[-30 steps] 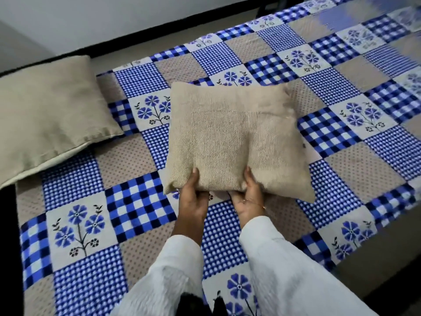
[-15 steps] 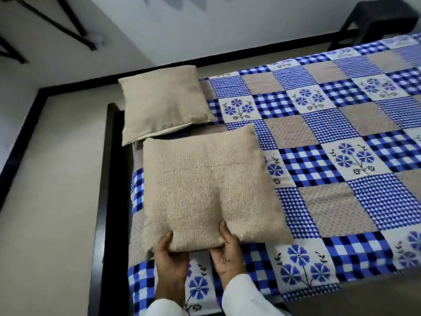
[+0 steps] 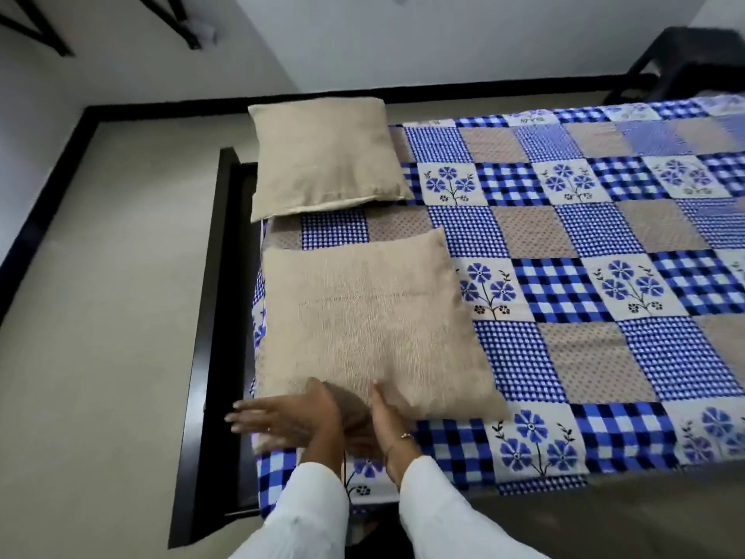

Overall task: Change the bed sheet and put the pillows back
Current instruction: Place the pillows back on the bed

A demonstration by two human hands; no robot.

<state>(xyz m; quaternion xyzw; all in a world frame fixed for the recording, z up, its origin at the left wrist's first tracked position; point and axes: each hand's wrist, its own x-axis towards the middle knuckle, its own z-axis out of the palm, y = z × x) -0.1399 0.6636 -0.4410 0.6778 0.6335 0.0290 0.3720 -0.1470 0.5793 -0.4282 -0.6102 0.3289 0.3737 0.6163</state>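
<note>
The near pillow lies flat on the sheet at the bed's head end, along its near edge, its left side reaching the sheet's left edge. The left hand lies across the pillow's near left corner with fingers straight and spread, pointing left past the bed's edge. The right hand touches the pillow's near edge with its thumb up against the fabric; whether its fingers are curled under the pillow cannot be told. Both arms wear white sleeves. The far pillow sits at the far head corner, apart from the near one, overhanging the sheet's left edge. A dark bed frame runs along the head end, and a dark stool stands beyond the bed's far edge.
</note>
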